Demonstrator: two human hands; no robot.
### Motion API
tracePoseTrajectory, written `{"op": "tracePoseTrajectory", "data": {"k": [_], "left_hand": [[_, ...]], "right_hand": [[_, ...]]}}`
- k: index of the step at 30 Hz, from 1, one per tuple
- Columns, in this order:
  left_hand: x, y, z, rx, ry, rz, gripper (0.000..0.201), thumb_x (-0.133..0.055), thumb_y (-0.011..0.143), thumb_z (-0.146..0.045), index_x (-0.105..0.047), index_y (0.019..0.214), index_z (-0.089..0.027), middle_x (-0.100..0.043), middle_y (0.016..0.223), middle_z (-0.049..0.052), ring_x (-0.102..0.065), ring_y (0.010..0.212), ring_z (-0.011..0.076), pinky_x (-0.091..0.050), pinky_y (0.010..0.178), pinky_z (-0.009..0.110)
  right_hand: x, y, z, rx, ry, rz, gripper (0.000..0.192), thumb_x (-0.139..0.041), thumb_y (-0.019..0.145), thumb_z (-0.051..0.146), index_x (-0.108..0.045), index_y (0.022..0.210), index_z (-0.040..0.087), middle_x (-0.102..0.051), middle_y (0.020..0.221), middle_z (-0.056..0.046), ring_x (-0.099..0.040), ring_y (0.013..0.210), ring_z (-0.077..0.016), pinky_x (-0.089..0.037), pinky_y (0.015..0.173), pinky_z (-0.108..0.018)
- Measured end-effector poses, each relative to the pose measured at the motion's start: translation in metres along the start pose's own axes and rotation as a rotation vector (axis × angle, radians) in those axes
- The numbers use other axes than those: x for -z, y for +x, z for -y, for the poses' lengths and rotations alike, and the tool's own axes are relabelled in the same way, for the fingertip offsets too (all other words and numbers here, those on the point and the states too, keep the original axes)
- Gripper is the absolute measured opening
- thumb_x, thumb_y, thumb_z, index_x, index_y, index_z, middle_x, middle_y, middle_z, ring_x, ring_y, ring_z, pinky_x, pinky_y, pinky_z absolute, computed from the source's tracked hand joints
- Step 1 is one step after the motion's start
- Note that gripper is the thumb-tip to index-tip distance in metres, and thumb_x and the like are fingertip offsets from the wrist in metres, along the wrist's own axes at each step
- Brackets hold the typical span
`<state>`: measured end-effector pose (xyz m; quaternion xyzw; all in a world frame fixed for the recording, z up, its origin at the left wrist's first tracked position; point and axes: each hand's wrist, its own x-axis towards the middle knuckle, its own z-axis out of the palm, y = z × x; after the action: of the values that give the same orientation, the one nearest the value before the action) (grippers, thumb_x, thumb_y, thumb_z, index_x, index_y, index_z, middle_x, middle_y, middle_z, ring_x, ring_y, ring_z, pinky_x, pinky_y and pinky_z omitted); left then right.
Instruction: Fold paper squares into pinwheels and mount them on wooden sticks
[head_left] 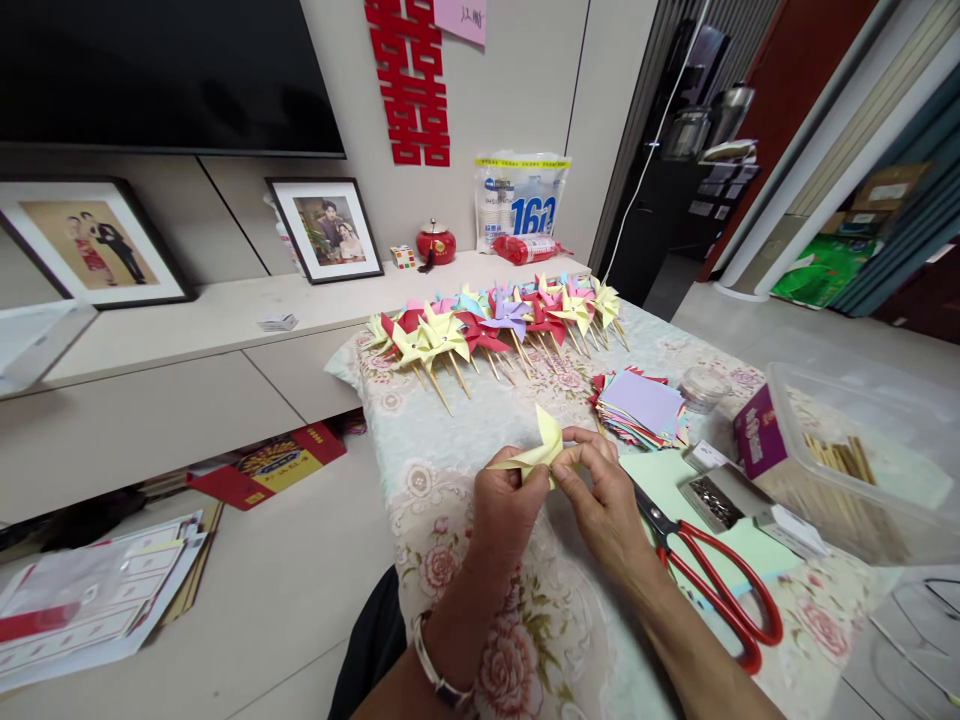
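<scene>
Fingers of both hands are pinched on a yellow paper pinwheel (534, 455), held at centre frame above the floral tablecloth (450, 440). Left hand (504, 505) and right hand (600, 500) are brought together, wrists angled inward. Red scissors (712, 575) are seen just right of the right hand; finished pinwheels (495, 325) are lined along the upper edge, with bare cloth between.

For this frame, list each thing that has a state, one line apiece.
Yellow folded paper pinwheel: partly folded, pinched by both hands.
Left hand: gripping the pinwheel.
Right hand: gripping the pinwheel.
Red-handled scissors: closed, flat on the table.
Clear plastic bin: open, sticks inside.
Finished pinwheels on sticks: lying in a row.
</scene>
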<state>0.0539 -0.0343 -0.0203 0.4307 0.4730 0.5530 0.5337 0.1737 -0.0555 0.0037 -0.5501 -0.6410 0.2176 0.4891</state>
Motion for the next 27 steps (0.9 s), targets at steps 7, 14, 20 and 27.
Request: {"op": "tracePoseTrajectory", "data": {"k": [7,14,20,27], "left_hand": [[0.0,-0.002,-0.011,0.037,-0.042,0.005,0.013,-0.069,0.065,-0.026,-0.062,0.068,-0.016,-0.057,0.057,-0.004,-0.047,0.055,0.0115,-0.035,0.053,0.023],[-0.001,-0.004,-0.012,0.106,-0.191,0.081,0.016,-0.067,0.068,-0.022,-0.07,0.081,-0.015,-0.067,0.068,-0.001,-0.057,0.063,0.0152,-0.043,0.062,0.025],[-0.002,-0.004,-0.012,0.18,-0.233,0.075,0.017,-0.071,0.064,-0.023,-0.069,0.079,-0.014,-0.065,0.063,-0.001,-0.055,0.057,0.0143,-0.04,0.057,0.024],[-0.002,-0.003,-0.009,0.198,-0.218,0.021,0.021,-0.075,0.061,-0.027,-0.062,0.073,-0.016,-0.059,0.056,-0.005,-0.05,0.051,0.0102,-0.038,0.052,0.022]], "right_hand": [[-0.003,-0.003,0.003,0.036,0.031,-0.046,0.013,-0.057,0.092,0.03,-0.064,0.084,0.024,-0.068,0.097,-0.006,-0.06,0.098,-0.0249,-0.044,0.089,-0.039],[-0.004,-0.003,0.0,-0.072,0.08,-0.094,0.041,-0.066,0.086,0.032,-0.062,0.126,0.023,-0.071,0.108,-0.006,-0.064,0.1,-0.0238,-0.047,0.093,-0.038],[-0.003,0.0,0.003,-0.196,0.175,-0.074,0.079,-0.068,0.084,0.035,-0.035,0.154,0.022,-0.073,0.089,0.0,-0.067,0.092,-0.0218,-0.043,0.1,-0.042],[-0.007,0.0,-0.001,-0.233,0.235,-0.118,0.072,-0.072,0.08,0.035,-0.047,0.146,0.02,-0.071,0.082,0.001,-0.066,0.084,-0.0208,-0.046,0.094,-0.041]]}}
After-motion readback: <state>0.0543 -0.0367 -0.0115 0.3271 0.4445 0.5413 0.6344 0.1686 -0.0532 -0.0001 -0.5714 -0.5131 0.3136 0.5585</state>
